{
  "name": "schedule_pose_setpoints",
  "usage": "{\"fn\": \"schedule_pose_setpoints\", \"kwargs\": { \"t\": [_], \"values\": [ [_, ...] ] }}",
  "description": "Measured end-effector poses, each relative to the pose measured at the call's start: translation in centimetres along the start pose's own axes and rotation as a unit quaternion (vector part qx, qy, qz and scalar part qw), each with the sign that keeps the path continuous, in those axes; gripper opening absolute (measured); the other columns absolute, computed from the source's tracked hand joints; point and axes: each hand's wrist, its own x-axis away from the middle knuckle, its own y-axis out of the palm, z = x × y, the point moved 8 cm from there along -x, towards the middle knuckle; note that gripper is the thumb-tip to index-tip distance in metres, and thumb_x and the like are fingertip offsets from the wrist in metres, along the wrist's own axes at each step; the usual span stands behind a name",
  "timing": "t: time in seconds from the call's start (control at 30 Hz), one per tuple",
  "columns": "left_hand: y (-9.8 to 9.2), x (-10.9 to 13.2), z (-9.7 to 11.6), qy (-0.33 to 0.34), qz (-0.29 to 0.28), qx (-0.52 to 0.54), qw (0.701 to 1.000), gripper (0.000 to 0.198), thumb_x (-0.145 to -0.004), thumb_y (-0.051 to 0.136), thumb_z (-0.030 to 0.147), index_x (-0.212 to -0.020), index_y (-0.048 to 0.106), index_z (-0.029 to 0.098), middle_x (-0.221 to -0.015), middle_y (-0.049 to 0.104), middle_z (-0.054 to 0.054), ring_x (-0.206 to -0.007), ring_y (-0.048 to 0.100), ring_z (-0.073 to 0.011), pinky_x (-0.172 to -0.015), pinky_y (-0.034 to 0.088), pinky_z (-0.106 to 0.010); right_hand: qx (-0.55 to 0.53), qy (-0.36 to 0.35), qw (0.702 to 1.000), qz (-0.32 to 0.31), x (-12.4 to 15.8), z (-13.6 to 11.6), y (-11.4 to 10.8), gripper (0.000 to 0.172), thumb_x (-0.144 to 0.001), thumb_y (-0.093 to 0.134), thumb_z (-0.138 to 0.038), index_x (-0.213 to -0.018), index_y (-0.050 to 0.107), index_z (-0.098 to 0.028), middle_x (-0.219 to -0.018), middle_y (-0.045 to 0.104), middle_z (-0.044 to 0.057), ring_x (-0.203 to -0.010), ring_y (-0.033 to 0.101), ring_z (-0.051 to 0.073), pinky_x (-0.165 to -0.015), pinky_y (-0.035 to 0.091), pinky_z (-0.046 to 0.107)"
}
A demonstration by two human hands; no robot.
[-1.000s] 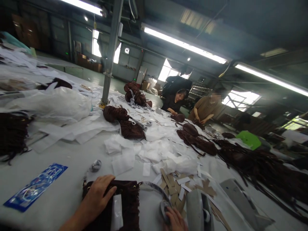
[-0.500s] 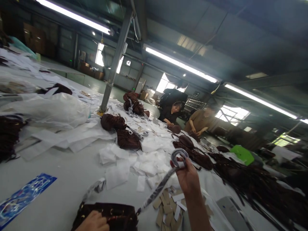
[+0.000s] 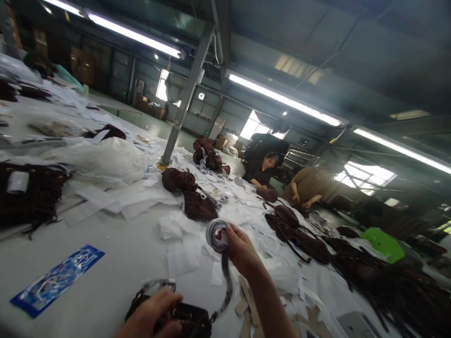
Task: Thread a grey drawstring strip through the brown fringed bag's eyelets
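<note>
My right hand (image 3: 241,249) grips a coiled strap (image 3: 215,234) wrapped in pale film, raised over the table. From the coil the strap runs down to the right side of a dark brown bag (image 3: 192,319) at the bottom centre. On the bag's left part lies my left hand (image 3: 155,314), its fingers partly bent and slightly apart. A second wrapped strap end (image 3: 158,284) arches behind that hand. Beside the right forearm are tan card pieces (image 3: 246,300).
A blue printed packet (image 3: 58,280) lies at left, below a fringed brown bag (image 3: 31,195). White paper sheets (image 3: 183,253), brown bags (image 3: 199,204) and a green object (image 3: 383,244) are spread beyond. Two people (image 3: 262,171) work across the table near a metal post (image 3: 188,94).
My right hand has moved left with the coil, and the strap now hangs in a curve. My left hand has shifted right and its fingers have spread. The view has turned left.
</note>
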Motion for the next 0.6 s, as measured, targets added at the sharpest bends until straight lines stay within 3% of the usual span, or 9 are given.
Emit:
{"fn": "schedule_pose_setpoints", "kwargs": {
  "t": [0.07, 0.13, 0.2, 0.3, 0.4, 0.5, 0.6],
  "values": [
    [-2.0, -2.6, 2.1, -0.052, 0.048, 0.050, 0.996, 0.051, -0.079, 0.066, 0.044, -0.124, 0.056, 0.022, -0.098, 0.065, -0.006, -0.063, 0.058, -0.0160, -0.059, 0.045, -0.025, 0.021, 0.012, 0.999, -0.026, 0.0, 0.4, 1.0, 0.039, -0.076, 0.073, -0.040, -0.104, 0.063, -0.016, -0.075, 0.067, 0.001, -0.064, 0.062, 0.012, -0.058, 0.051, 0.024],
    [-3.4, -5.6, 4.7, -0.043, 0.092, 0.080, 0.992, 0.064, -0.078, 0.066, 0.046, -0.132, 0.046, 0.018, -0.111, 0.060, -0.010, -0.059, 0.056, -0.0120, -0.052, 0.042, -0.022, 0.043, 0.016, 0.998, -0.047, 0.1, 0.5, 1.9, 0.037, -0.075, 0.073, -0.038, -0.102, 0.065, -0.014, -0.077, 0.068, 0.003, -0.067, 0.062, 0.013, -0.060, 0.050, 0.023],
    [-2.9, -8.6, 6.9, -0.014, 0.056, 0.088, 0.994, 0.059, -0.079, 0.065, 0.046, -0.126, 0.049, 0.015, -0.100, 0.063, -0.008, -0.058, 0.058, -0.0128, -0.050, 0.043, -0.022, 0.060, 0.014, 0.996, -0.062, 0.3, 0.2, 2.6, 0.036, -0.076, 0.073, -0.038, -0.101, 0.066, -0.014, -0.083, 0.069, 0.004, -0.071, 0.063, 0.014, -0.063, 0.050, 0.024],
    [-1.0, -11.0, 8.5, 0.014, -0.020, 0.121, 0.992, 0.035, -0.083, 0.060, 0.044, -0.097, 0.060, 0.012, -0.072, 0.062, -0.002, -0.057, 0.059, -0.0142, -0.053, 0.047, -0.023, 0.114, -0.030, 0.990, -0.076, 0.8, -0.8, 2.9, 0.035, -0.080, 0.067, -0.039, -0.108, 0.064, -0.018, -0.091, 0.069, 0.003, -0.078, 0.062, 0.015, -0.071, 0.050, 0.027],
    [0.0, -11.4, 7.5, -0.005, -0.018, 0.192, 0.981, 0.035, -0.082, 0.062, 0.044, -0.095, 0.061, 0.011, -0.078, 0.064, -0.004, -0.065, 0.062, -0.0160, -0.062, 0.052, -0.027, 0.194, -0.074, 0.974, -0.089, 1.5, -0.9, 2.7, 0.031, -0.086, 0.060, -0.040, -0.110, 0.063, -0.020, -0.090, 0.067, 0.000, -0.080, 0.061, 0.013, -0.072, 0.049, 0.025],
    [0.6, -11.1, 5.1, -0.049, -0.018, 0.251, 0.967, 0.039, -0.081, 0.063, 0.044, -0.100, 0.060, 0.010, -0.089, 0.067, -0.008, -0.076, 0.064, -0.0185, -0.071, 0.054, -0.031, 0.218, -0.071, 0.970, -0.084, 1.6, 0.6, 2.1, 0.031, -0.085, 0.059, -0.040, -0.108, 0.064, -0.019, -0.082, 0.067, -0.001, -0.068, 0.057, 0.011, -0.059, 0.048, 0.022],
    [0.8, -10.5, 2.7, -0.077, -0.014, 0.224, 0.972, 0.044, -0.084, 0.056, 0.047, -0.106, 0.058, 0.009, -0.088, 0.066, -0.008, -0.077, 0.063, -0.0191, -0.072, 0.052, -0.031, 0.214, -0.073, 0.973, -0.045, 0.9, 1.6, 0.9, 0.034, -0.084, 0.061, -0.042, -0.108, 0.064, -0.018, -0.077, 0.065, 0.000, -0.062, 0.056, 0.011, -0.052, 0.048, 0.021]
  ]
}}
